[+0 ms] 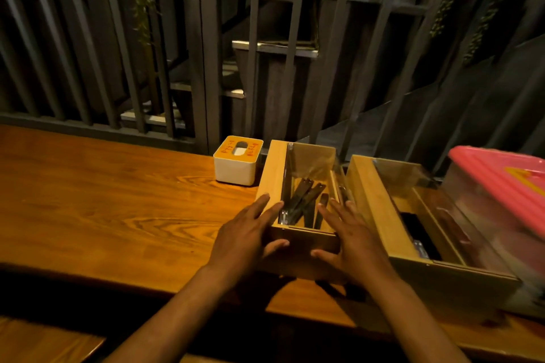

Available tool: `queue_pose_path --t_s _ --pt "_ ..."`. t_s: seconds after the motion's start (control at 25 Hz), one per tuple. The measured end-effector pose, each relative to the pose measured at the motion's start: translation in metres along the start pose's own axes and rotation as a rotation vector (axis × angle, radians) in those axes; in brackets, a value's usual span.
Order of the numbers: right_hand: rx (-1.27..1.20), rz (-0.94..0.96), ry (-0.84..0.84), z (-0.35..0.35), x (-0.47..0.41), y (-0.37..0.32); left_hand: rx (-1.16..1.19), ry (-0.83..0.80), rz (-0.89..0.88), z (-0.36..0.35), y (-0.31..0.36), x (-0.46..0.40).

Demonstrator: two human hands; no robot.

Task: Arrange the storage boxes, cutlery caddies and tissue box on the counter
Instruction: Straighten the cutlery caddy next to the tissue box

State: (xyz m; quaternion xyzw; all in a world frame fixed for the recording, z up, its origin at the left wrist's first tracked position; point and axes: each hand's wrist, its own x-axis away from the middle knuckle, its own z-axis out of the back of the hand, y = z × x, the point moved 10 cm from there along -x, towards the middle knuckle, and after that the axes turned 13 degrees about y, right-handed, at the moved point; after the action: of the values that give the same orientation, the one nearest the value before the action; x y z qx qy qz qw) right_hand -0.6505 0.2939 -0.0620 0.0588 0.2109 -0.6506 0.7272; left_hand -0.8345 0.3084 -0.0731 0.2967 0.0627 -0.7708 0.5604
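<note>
A wooden cutlery caddy with dark-handled cutlery inside and a raised clear lid stands on the wooden counter. My left hand presses its near left corner, thumb on the front face. My right hand holds the near right corner the same way. A second, larger wooden caddy sits just right of it. A white tissue box with an orange top stands behind and left of the first caddy. A clear storage box with a pink lid is at the far right.
Dark metal railings and hanging plants rise right behind the counter's back edge. Bare counter surface stretches to the left. A lower wooden ledge shows at the bottom left.
</note>
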Motion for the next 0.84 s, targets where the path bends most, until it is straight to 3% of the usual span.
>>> queue_pose_path --t_s 0.84 --pt "-0.037 -0.048 0.023 -0.028 -0.060 -0.005 -0.003 0.025 -0.032 -0.015 -0.037 -0.053"
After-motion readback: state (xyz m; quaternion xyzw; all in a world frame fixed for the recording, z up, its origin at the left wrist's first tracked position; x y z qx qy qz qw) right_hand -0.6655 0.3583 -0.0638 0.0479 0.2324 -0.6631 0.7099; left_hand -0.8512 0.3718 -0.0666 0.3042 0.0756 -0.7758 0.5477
